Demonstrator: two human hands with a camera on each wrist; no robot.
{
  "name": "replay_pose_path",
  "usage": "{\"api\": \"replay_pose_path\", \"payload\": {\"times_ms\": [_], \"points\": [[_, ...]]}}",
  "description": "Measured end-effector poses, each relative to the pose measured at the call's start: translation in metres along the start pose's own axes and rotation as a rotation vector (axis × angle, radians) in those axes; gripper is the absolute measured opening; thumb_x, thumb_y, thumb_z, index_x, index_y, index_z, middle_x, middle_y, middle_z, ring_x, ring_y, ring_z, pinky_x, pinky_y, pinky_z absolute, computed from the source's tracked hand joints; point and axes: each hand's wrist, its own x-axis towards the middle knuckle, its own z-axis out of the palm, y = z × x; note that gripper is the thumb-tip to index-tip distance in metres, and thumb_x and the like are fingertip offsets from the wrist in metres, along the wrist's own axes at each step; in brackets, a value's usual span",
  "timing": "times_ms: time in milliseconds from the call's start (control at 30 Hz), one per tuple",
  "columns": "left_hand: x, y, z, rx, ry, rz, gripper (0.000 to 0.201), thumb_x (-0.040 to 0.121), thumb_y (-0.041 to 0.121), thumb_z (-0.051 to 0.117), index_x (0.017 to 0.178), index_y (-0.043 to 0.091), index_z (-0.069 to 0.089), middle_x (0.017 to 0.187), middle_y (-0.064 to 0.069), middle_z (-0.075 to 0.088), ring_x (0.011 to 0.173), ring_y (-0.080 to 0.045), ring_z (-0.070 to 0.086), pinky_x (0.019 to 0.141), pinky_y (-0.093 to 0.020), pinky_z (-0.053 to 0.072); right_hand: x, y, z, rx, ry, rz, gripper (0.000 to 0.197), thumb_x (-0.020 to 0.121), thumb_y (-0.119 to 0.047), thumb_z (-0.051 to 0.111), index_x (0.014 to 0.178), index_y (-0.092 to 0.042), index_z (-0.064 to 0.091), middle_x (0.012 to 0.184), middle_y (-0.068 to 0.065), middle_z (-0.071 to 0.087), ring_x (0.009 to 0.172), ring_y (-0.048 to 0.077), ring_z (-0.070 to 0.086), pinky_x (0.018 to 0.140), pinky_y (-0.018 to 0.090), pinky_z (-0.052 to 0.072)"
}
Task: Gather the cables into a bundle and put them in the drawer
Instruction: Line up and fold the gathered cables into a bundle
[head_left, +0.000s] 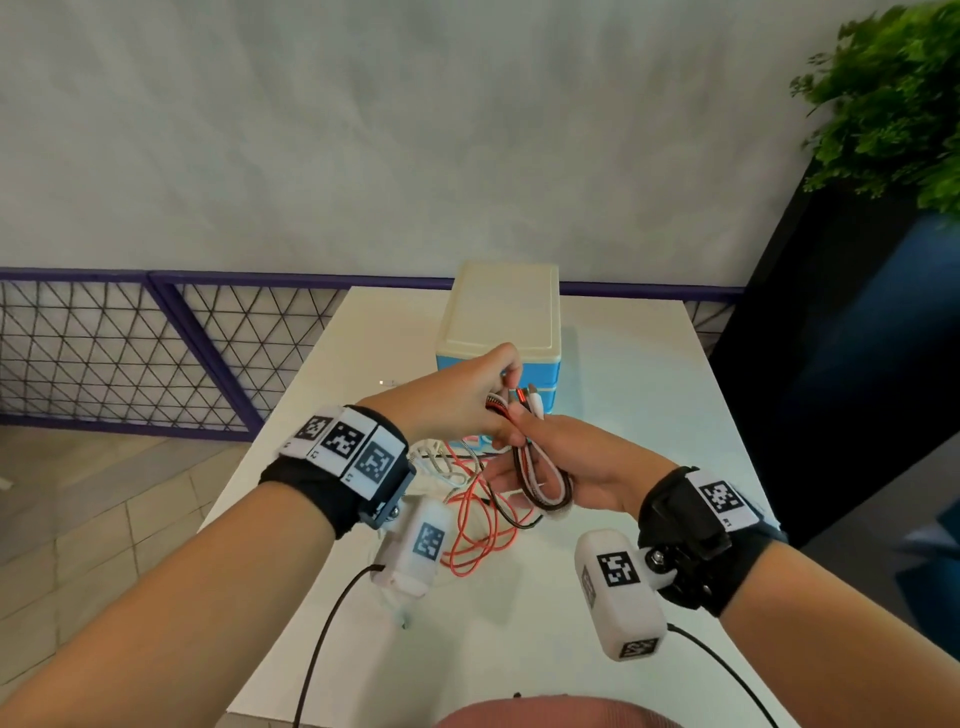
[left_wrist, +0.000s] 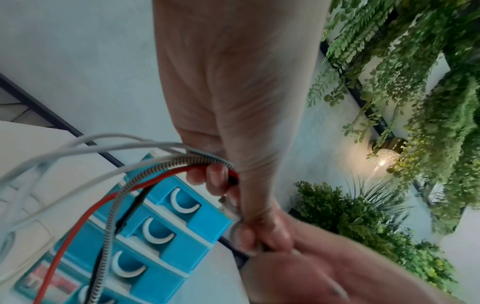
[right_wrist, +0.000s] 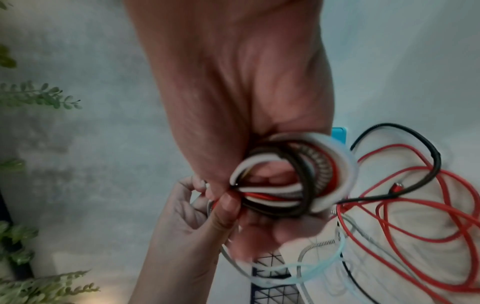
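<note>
Above the white table (head_left: 623, 374), both hands work a coil of red, white, black and braided cables (head_left: 543, 480). My right hand (head_left: 524, 452) cradles the coil in its palm, thumb pressing the strands; in the right wrist view the coil (right_wrist: 293, 179) loops round its fingers. My left hand (head_left: 506, 397) pinches the cables' plug ends just above. In the left wrist view its fingers (left_wrist: 215, 179) curl round red, grey and braided strands (left_wrist: 116, 197). Loose red cable (head_left: 475, 535) trails onto the table. The blue drawer unit (head_left: 501, 322) stands behind, its drawers (left_wrist: 166, 232) closed.
A purple mesh railing (head_left: 156, 343) runs behind the table on the left. A dark planter with green foliage (head_left: 893, 104) stands at the right. Black camera leads (head_left: 322, 634) hang from both wrists near the table's front edge.
</note>
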Motion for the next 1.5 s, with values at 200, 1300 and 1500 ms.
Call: {"api": "replay_pose_path", "payload": {"times_ms": [200, 1300, 1500], "points": [[-0.009, -0.017, 0.005, -0.097, 0.07, -0.139, 0.036, 0.088, 0.046, 0.057, 0.091, 0.015, 0.04, 0.053, 0.006, 0.047, 0.042, -0.009, 0.039, 0.046, -0.021, 0.036, 0.0, -0.006, -0.001, -0.048, 0.037, -0.09, 0.037, 0.101, -0.044, 0.04, 0.083, -0.014, 0.052, 0.051, -0.006, 0.038, 0.038, 0.005, 0.028, 0.039, 0.017, 0.029], [-0.024, -0.014, 0.031, -0.429, 0.016, -0.229, 0.038, 0.102, 0.037, 0.028, 0.074, 0.016, 0.042, 0.06, 0.006, 0.032, 0.051, -0.009, 0.031, 0.055, -0.02, 0.034, 0.015, 0.0, -0.029, -0.102, 0.387, -0.223, 0.025, 0.104, -0.024, 0.038, 0.086, -0.011, 0.05, 0.062, -0.001, 0.036, 0.049, 0.009, 0.033, 0.045, 0.021, 0.03], [-0.023, 0.001, 0.059, 0.445, 0.272, -0.167, 0.032, 0.103, 0.036, 0.026, 0.092, 0.013, 0.046, 0.067, 0.002, 0.045, 0.063, -0.02, 0.045, 0.055, -0.032, 0.032, 0.018, -0.005, -0.017, -0.074, 0.466, -0.216, 0.025, 0.103, -0.022, 0.035, 0.086, -0.013, 0.051, 0.059, -0.003, 0.032, 0.047, 0.01, 0.029, 0.046, 0.022, 0.029]]}}
